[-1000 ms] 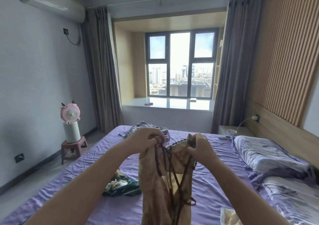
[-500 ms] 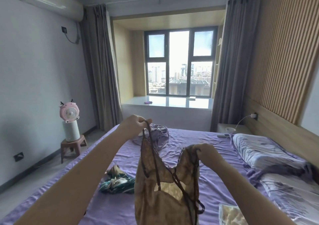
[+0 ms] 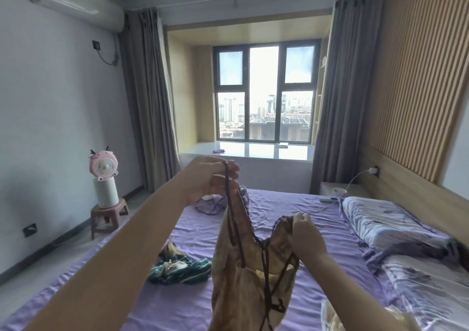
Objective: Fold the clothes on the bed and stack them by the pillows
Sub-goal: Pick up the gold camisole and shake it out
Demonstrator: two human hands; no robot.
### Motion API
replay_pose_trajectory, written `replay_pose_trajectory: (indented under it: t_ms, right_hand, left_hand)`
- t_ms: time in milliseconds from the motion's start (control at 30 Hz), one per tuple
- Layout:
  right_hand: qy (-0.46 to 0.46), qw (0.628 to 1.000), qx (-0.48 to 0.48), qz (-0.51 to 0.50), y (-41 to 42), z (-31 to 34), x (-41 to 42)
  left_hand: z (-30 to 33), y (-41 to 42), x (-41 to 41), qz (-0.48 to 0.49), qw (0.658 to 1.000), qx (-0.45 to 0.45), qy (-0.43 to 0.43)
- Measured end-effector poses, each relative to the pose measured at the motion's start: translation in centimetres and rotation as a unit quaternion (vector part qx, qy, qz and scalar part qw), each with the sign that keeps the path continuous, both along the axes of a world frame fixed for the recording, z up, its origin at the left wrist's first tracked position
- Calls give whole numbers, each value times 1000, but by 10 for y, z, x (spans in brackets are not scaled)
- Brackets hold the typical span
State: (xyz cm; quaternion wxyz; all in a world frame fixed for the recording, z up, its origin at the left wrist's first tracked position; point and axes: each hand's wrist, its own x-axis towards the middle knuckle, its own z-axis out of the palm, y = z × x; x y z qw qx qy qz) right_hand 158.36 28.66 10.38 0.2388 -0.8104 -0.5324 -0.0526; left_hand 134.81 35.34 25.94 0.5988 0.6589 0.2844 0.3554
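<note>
A tan slip top (image 3: 243, 275) with thin dark straps hangs in the air over the purple bed (image 3: 198, 231). My left hand (image 3: 210, 181) is raised and pinches one dark strap, pulling it up. Lower and to the right, my right hand (image 3: 304, 234) grips the top's other upper corner. A green and white striped garment (image 3: 180, 269) lies crumpled on the sheet left of the top. A lilac garment (image 3: 215, 203) lies bunched farther back. Patterned pillows (image 3: 385, 224) lie along the right side by the headboard.
A pale cloth (image 3: 332, 315) shows at the bottom right edge. A pink fan on a white cylinder (image 3: 104, 176) stands on a small stool left of the bed. A bedside shelf with a charger cable (image 3: 335, 191) sits at the far right corner. A window ledge lies beyond the bed.
My hands have moved apart. The left hand rose with a strap while the right hand dropped lower, so the top now hangs spread between them.
</note>
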Motion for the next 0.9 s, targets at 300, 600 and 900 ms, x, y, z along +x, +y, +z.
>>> replay_pose_trajectory:
  t_ms: [300,600,900]
  right_hand:
    - [-5,991,46,126,-7,27,-1]
    - [297,933,108,174,-10,48,-13]
    - [488,816,147,274,-18,68,-32]
  left_hand:
    - [-15,-7,1,15,1000,14,5]
    - [-30,-11,-2,24,1000,-14,-6]
    - [-49,-6,-15,45,995,38,83]
